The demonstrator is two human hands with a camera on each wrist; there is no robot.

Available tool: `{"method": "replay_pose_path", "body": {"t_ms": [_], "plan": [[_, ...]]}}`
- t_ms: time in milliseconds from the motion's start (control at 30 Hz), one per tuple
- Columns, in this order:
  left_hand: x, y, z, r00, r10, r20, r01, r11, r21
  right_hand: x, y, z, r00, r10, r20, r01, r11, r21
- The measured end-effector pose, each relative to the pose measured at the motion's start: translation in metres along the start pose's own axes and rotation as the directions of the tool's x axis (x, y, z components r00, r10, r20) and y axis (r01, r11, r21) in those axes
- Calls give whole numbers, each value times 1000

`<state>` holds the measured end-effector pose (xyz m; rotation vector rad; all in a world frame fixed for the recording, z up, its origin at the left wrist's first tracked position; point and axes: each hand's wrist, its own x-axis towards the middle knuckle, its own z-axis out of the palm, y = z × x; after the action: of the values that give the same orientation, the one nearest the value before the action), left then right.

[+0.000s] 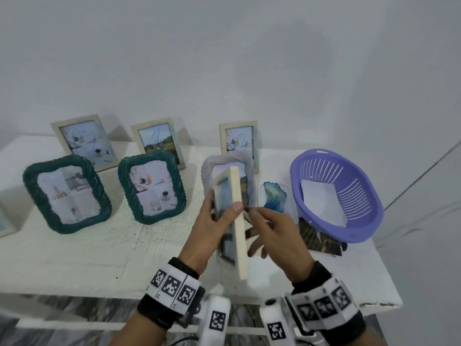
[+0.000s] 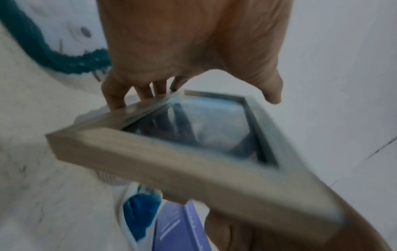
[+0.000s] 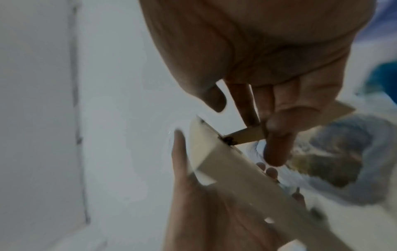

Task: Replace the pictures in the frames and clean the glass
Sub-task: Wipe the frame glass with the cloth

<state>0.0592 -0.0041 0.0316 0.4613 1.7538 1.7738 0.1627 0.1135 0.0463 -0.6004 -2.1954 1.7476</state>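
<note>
My left hand grips a cream wooden picture frame and holds it edge-on above the white table, thumb on the front and fingers behind the far side. The left wrist view shows the frame with its glass and a bluish picture inside. My right hand is at the frame's back. In the right wrist view its fingers curl on the small hinged stand that sticks out from the frame.
Two green rope frames and a pale ribbed frame stand mid-table, with three cream frames behind. A blue cloth, a purple basket holding white paper, and dark photos lie at the right.
</note>
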Motion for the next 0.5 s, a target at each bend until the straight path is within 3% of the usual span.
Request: {"method": "replay_pose_path", "body": {"t_ms": [33,100,200,333,500], "plan": [[-1,0,-4,999,12,-38,-12,1000,10,1,-2,-1,993,118,31,-121,972,199],[0,3,-17,996,-22,-85,20,1000,-24,7,-1,-2,967,249,53,-249,882,401],[1,11,-33,986,-164,-34,160,983,-86,12,1,-1,949,277,147,-310,757,575],[0,19,-52,972,-230,41,233,965,-121,17,-4,11,953,178,246,-292,756,585],[-2,48,-90,978,-200,-60,191,972,-136,36,-23,41,968,72,240,-176,877,447]]}}
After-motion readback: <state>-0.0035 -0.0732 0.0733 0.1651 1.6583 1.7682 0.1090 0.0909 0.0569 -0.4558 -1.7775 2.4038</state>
